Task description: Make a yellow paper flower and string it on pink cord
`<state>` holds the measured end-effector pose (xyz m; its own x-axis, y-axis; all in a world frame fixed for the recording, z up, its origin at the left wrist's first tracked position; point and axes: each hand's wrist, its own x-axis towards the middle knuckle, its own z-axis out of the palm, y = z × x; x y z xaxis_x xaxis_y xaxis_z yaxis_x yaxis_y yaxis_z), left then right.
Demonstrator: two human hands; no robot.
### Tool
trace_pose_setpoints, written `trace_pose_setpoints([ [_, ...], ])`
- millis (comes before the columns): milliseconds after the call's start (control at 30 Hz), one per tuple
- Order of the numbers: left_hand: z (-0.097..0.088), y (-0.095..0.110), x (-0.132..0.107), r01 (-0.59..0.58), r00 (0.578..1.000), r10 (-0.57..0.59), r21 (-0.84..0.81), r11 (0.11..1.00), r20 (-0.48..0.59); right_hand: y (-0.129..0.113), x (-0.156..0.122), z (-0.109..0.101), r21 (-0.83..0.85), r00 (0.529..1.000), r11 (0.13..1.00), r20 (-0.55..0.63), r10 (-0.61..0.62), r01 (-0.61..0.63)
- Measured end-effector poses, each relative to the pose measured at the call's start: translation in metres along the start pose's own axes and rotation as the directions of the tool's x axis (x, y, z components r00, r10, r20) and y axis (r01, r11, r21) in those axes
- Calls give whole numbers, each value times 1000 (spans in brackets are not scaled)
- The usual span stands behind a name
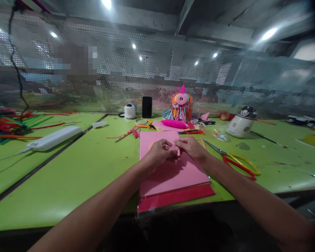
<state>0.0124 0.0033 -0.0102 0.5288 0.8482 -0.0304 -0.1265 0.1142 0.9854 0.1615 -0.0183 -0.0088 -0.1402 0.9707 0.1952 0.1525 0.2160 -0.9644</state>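
My left hand (pixel 159 152) and my right hand (pixel 191 148) meet over a stack of pink paper sheets (pixel 170 173) on the green table. Both pinch a small pink paper piece (pixel 174 149) between their fingertips, just above the top sheet. A red sheet (pixel 178 197) lies under the pink ones, reaching the table's front edge. Scissors with red and yellow handles (pixel 236 162) lie right of my right hand.
A colourful paper craft figure (pixel 181 105) stands at the back centre, beside a black phone (pixel 146 106) and a tape roll (pixel 129 111). A white glue device (pixel 241 122) sits back right. A white power strip (pixel 55 137) and coloured sticks (pixel 13 126) lie left.
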Motion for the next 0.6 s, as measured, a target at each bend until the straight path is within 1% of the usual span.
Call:
trace_pose_setpoints([
  [67,-3,0,1,7,1000,-7,14,1000,15,-1,2,-6,-143,998,989,45,-41,48],
  [133,-6,0,1,3,1000,-4,40,999,24,-2,3,-11,-267,993,958,82,-83,102],
  [200,-8,0,2,-1,999,-1,48,999,40,-4,2,-13,-348,987,924,79,-137,156],
  [233,-9,1,3,0,998,-2,27,1000,58,-4,2,-13,-372,984,911,62,-167,177],
  [333,-11,3,2,28,990,-12,-112,993,139,-4,0,-11,-394,970,893,-15,-241,216],
  [400,-11,5,1,54,983,-15,-214,975,183,-4,-1,-9,-379,963,897,-51,-264,226],
  [467,-11,6,1,90,981,-34,-293,952,191,-3,-1,-7,-358,956,904,-88,-280,232],
  [600,-8,6,1,134,984,-73,-407,903,162,-1,-1,-5,-369,935,896,-155,-321,246],
])
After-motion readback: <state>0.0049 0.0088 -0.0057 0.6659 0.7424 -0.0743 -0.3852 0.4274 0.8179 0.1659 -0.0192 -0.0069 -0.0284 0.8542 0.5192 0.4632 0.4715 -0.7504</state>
